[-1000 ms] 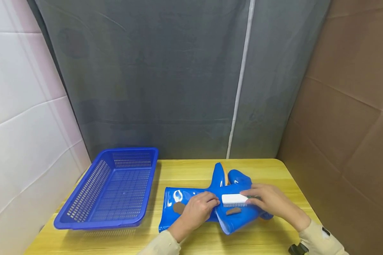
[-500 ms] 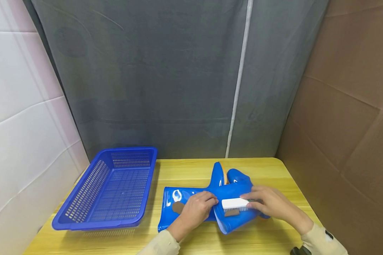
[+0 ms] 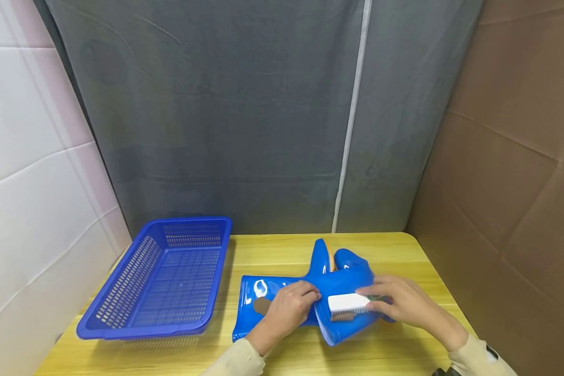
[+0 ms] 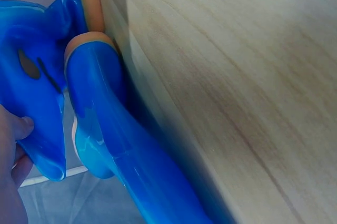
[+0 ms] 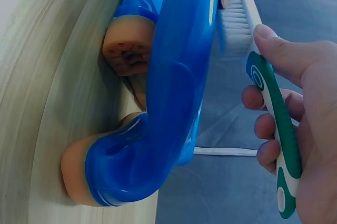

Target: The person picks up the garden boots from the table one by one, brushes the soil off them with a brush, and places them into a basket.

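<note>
Left hand: pinches the rim of the upper glossy blue boot.
Right hand: grips the green-and-white plastic brush by its handle, bristles over a brown patch; contact is hard to confirm.
Upper boot: crosses the matching lower boot on the yellow wood-grain table; likely light, bendy, slippery, best held at the rim.
Basket: blue perforated plastic, farther left.
</note>
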Action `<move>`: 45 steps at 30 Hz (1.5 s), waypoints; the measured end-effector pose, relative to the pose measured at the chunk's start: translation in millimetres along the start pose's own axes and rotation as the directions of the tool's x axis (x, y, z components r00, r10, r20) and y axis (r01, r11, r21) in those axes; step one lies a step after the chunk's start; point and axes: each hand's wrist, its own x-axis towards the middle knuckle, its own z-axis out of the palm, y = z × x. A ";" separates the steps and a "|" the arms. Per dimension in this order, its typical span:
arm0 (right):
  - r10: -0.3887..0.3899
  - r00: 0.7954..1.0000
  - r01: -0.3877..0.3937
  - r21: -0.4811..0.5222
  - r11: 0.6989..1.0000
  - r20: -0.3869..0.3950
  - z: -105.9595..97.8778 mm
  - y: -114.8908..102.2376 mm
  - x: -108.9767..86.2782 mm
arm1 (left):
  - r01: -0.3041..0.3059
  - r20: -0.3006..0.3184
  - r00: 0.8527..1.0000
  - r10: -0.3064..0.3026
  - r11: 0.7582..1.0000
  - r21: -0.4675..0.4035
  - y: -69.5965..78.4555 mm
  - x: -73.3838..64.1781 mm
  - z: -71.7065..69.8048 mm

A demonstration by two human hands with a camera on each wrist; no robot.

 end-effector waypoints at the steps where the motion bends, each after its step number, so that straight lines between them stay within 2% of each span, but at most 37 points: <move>1: 0.002 1.000 -0.002 0.004 1.000 0.003 -0.5 -0.5 -0.3 | 0.003 0.003 1.000 -0.003 1.000 0.001 -0.1 0.1 -0.4; 11: -0.021 1.000 0.020 0.027 0.999 0.005 -2.7 -7.1 -6.2 | 0.026 0.035 0.999 -0.027 0.999 0.019 -1.1 0.5 -1.6; 19: -0.083 0.996 0.085 0.057 0.995 -0.035 -2.2 -7.5 -10.9 | 0.026 0.024 0.999 -0.026 1.000 0.005 -0.4 -0.1 -2.4; 24: -0.103 0.995 0.103 0.104 0.989 -0.002 -4.4 -6.5 -13.6 | 0.019 0.006 1.000 -0.019 1.000 0.000 0.4 -1.0 -0.8; 27: -0.088 0.996 0.087 0.116 0.990 0.005 -6.5 -5.4 -15.2 | 0.015 -0.002 1.000 -0.015 1.000 -0.002 0.8 -1.6 0.4; 30: -0.036 0.999 0.037 0.116 0.993 -0.011 -7.1 -4.9 -15.4 | 0.009 -0.007 1.000 -0.009 1.000 -0.002 1.0 -2.0 1.2; 33: 0.032 0.999 -0.030 0.080 0.996 -0.033 -6.2 -5.8 -13.1 | 0.003 -0.013 1.000 -0.003 1.000 0.001 1.0 -1.5 1.0; 38: 0.116 0.993 -0.116 0.022 0.993 -0.022 -2.2 -6.8 -4.1 | -0.008 -0.022 1.000 0.009 1.000 0.006 1.9 1.1 -0.4; 40: 0.124 0.992 -0.124 0.011 0.992 -0.002 -0.3 -6.5 -0.7 | -0.016 -0.024 1.000 0.016 1.000 0.006 2.4 1.9 -0.5; 45: 0.069 0.997 -0.070 0.042 0.997 0.043 3.5 -7.3 2.5 | -0.017 -0.030 0.999 0.017 1.000 0.011 1.9 2.0 -0.8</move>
